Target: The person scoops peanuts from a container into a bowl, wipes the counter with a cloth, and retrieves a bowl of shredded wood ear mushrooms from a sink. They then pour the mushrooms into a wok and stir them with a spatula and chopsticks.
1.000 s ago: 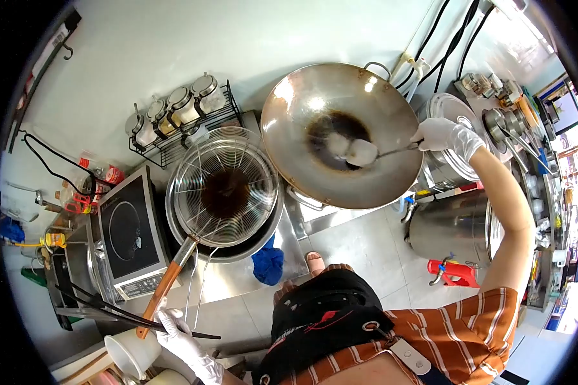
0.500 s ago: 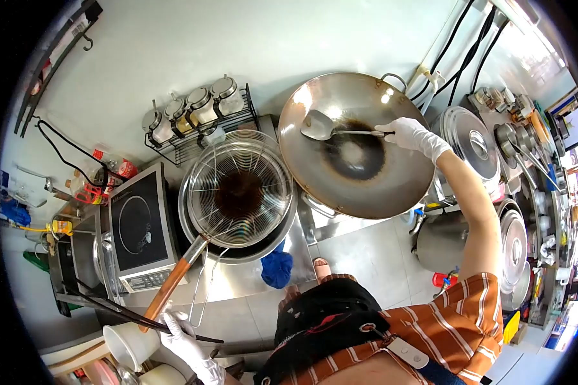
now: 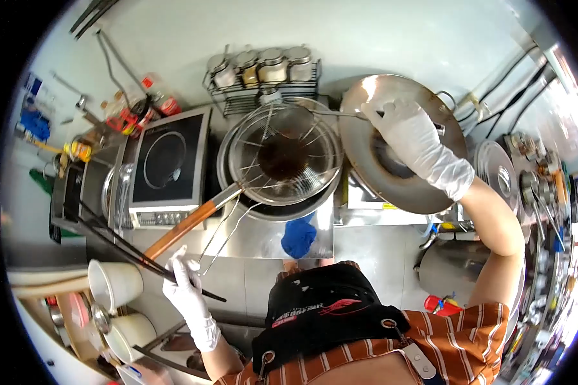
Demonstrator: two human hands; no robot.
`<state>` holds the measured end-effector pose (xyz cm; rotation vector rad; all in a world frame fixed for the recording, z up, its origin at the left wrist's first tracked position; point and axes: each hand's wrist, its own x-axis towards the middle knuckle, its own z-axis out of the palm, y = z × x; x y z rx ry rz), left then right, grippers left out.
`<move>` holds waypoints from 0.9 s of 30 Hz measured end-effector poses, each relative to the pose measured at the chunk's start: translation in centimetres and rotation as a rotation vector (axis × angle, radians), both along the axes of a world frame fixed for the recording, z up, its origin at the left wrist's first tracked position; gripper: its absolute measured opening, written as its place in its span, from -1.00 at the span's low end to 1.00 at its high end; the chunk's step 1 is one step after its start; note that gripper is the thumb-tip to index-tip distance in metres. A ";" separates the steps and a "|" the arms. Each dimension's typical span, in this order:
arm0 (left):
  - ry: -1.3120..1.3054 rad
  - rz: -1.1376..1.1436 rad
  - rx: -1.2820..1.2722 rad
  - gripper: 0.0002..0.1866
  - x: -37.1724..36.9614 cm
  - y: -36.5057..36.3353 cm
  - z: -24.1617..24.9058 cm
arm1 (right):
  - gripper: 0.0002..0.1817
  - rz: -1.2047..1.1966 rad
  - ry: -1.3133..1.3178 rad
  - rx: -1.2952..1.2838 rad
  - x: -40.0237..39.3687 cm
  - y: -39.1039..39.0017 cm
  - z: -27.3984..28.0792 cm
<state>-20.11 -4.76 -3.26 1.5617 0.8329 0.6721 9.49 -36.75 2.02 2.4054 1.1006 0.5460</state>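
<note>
My right hand (image 3: 408,131), in a white glove, grips the handle of a metal wok spatula (image 3: 337,113). Its head reaches over a wide wire skimmer (image 3: 196,223) with a wooden handle. That skimmer lies across a fine-mesh strainer (image 3: 324,170) on a metal pot, with dark liquid or residue showing in the middle. Behind and below my right hand sits a large steel wok (image 3: 417,196), tilted and partly hidden by the hand. In my gloved left hand (image 3: 187,289) is a pair of long black chopsticks (image 3: 119,248), close to the end of the skimmer's handle.
An induction cooktop (image 3: 167,157) stands left of the pot. Several lidded seasoning jars (image 3: 273,67) fill a wire rack at the wall. A blue cloth (image 3: 298,237) hangs at the counter's front edge. White buckets (image 3: 115,282) stand low on the left; a lidded pot (image 3: 494,167) is at right.
My right hand has carried the spatula left, from above the wok to over the skimmer. My left hand keeps the chopsticks. The whole view has shifted with my head.
</note>
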 end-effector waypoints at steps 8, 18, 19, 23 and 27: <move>-0.008 0.043 0.047 -0.70 -2.3 2.0 -0.4 | -0.34 0.124 -0.178 -0.041 -2.4 1.9 3.1; -0.014 -0.013 0.017 -0.70 -2.0 2.2 0.1 | -0.42 0.097 -0.098 -0.023 -5.5 1.4 -7.1; -0.027 -0.020 0.013 -0.70 -1.7 2.1 0.3 | -0.42 0.098 -0.097 -0.022 -5.4 1.3 -7.3; -0.029 -0.038 0.002 -0.70 -0.8 1.6 0.5 | -0.45 -0.006 0.025 0.081 -5.1 0.3 -7.4; -0.025 -0.102 -0.017 -0.70 0.4 0.6 0.3 | -0.50 0.017 0.548 0.499 -2.5 -4.0 -7.9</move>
